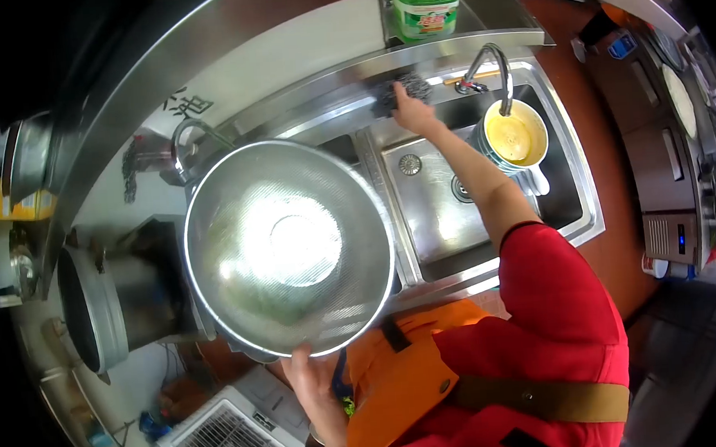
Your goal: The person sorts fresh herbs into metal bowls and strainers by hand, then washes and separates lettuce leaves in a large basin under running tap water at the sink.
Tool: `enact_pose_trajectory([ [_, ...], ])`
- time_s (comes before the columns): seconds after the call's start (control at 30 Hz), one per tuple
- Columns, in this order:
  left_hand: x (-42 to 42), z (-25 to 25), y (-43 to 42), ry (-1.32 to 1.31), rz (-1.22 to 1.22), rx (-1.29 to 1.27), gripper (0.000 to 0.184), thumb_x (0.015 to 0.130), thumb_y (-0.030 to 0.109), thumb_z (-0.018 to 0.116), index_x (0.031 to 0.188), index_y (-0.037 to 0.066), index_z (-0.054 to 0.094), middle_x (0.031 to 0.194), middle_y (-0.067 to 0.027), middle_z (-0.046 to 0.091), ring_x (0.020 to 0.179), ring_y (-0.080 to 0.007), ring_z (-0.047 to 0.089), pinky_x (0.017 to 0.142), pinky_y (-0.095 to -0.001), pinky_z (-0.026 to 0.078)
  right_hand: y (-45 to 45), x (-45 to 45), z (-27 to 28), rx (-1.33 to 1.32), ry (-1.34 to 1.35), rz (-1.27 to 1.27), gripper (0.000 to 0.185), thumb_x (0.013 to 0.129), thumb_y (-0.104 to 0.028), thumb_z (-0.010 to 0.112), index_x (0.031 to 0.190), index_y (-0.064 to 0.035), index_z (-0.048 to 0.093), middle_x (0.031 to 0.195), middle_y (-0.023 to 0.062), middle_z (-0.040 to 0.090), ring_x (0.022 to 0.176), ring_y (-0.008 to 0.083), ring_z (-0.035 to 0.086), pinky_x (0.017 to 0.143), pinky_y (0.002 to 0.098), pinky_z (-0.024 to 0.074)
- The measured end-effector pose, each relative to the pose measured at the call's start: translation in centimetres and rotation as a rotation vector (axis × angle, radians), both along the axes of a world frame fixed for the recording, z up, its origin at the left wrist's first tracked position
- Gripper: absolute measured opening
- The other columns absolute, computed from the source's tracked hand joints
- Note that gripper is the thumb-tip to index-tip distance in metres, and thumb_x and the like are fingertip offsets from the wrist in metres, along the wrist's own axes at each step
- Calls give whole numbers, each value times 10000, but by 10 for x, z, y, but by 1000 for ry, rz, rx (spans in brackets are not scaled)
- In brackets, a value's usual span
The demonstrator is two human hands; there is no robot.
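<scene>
A large round metal strainer (pixel 235 231) with fine perforations fills the left middle of the view, over the left part of the sink unit. My left hand (pixel 306 378) grips its near rim, thumb on the edge and the other fingers hidden beneath. My right arm stretches across the sink to the back ledge. There my right hand (pixel 413 109) is closed on a grey steel wool scrubber (pixel 386 99), partly blurred. Below that arm lies the steel sink basin (pixel 440 231).
A curved faucet (pixel 495 55) stands over a yellowish bowl (pixel 517 136) on stacked dishes in the sink's right side. Another faucet (pixel 185 144) is behind the strainer. A green detergent jug (pixel 427 14) sits at the back, and a large pot (pixel 93 309) at left.
</scene>
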State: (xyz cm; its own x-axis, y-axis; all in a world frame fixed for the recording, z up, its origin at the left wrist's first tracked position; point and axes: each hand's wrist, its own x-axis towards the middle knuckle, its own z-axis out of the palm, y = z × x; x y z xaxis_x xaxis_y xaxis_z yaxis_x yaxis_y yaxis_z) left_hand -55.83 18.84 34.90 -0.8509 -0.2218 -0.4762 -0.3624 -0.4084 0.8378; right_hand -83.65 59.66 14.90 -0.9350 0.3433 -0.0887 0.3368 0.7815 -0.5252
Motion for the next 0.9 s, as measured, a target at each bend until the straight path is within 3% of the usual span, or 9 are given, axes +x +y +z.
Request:
enact_pose_trajectory([
  [0.1, -3, -5, 2, -106, -64, 37, 590, 767, -5, 564, 1323, -23, 368, 1199, -173, 514, 1019, -291, 574, 796, -403, 536, 10, 3, -4, 169, -46, 21, 723, 822, -156, 510, 1458, -224, 173, 1051, 260, 633, 987, 432, 614, 883, 531, 448],
  [0.13, -6, -3, 13, -121, -51, 35, 529, 776, -14, 546, 1285, -19, 398, 1139, -153, 552, 950, -267, 601, 723, -371, 546, 15, 3, -10, 191, -38, 33, 720, 821, -144, 495, 1460, -231, 175, 1059, 265, 628, 991, 430, 611, 890, 533, 443],
  [0.27, -10, -21, 30, -206, -201, 48, 426, 794, -16, 556, 1212, -1, 477, 1061, -97, 593, 873, -201, 622, 649, -310, 542, 33, 10, 0, -60, 92, 249, 806, 776, -64, 517, 1458, -192, 108, 860, 303, 626, 851, 463, 618, 782, 527, 454],
  [0.3, -13, -36, 30, -181, -304, 66, 412, 799, -66, 485, 1206, -23, 439, 1047, -131, 577, 862, -240, 608, 583, -337, 511, 39, 13, -5, -134, 166, 298, 811, 776, -49, 524, 1475, -159, 128, 829, 307, 620, 802, 468, 611, 754, 501, 463],
  [0.33, -17, -34, 39, -215, -320, 123, 411, 810, -59, 487, 1216, -28, 433, 1075, -142, 572, 902, -261, 611, 645, -379, 536, 42, 18, -2, -197, 221, 335, 775, 790, -74, 519, 1467, -148, 147, 861, 297, 614, 828, 455, 605, 771, 495, 460],
  [0.47, -36, -33, 83, -245, -394, 416, 408, 840, -32, 487, 1242, -31, 424, 1150, -173, 552, 1015, -316, 604, 812, -489, 555, 45, 58, 14, -634, 268, 269, 651, 849, -175, 499, 1434, -104, 222, 990, 256, 593, 931, 401, 581, 840, 469, 447],
  [0.57, -59, -83, 99, -223, -536, 585, 401, 850, -24, 471, 1248, -32, 420, 1195, -177, 524, 1047, -335, 592, 838, -508, 545, 50, 94, 16, -1118, 241, 92, 584, 893, -251, 483, 1409, -71, 279, 1086, 226, 577, 1009, 360, 563, 891, 450, 437],
  [0.77, -115, -124, 145, -155, -485, 497, 497, 841, -28, 461, 1317, 15, 325, 1244, -164, 478, 1058, -360, 575, 802, -510, 555, 41, 153, 50, -1983, 238, 3, 569, 972, -442, 441, 1337, -7, 428, 1307, 151, 518, 1209, 271, 493, 1038, 401, 385],
  [0.9, -146, -125, 155, -116, -466, 394, 569, 832, -34, 458, 1347, 106, 262, 1217, -154, 463, 1009, -327, 586, 773, -485, 570, 25, 162, 66, -1652, 257, -113, 662, 945, -568, 388, 1459, -178, 236, 1443, 119, 344, 1299, 290, 375, 994, 517, 383],
])
